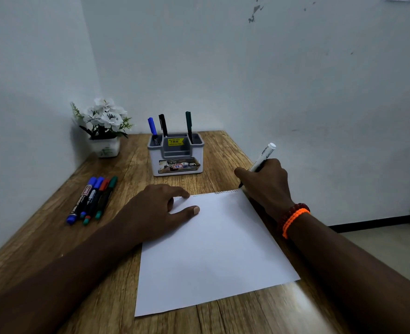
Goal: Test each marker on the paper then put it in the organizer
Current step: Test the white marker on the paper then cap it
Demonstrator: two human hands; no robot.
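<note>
1. Pinning the white sheet of paper [213,249] at its top-left corner, the left hand [160,210] lay flat with fingers straight, apparently so the sheet would not slide.
2. The right hand [266,186] curled around a white-barrelled marker [263,157], its dark tip beside the paper's top-right corner, seemingly ready to test.
3. 4 capped markers [92,198] lay side by side at the left of the wooden table [223,150], likely waiting.
4. The grey-and-white plastic organizer [176,155] behind the paper held 3 upright markers [163,125], presumably finished.
</note>
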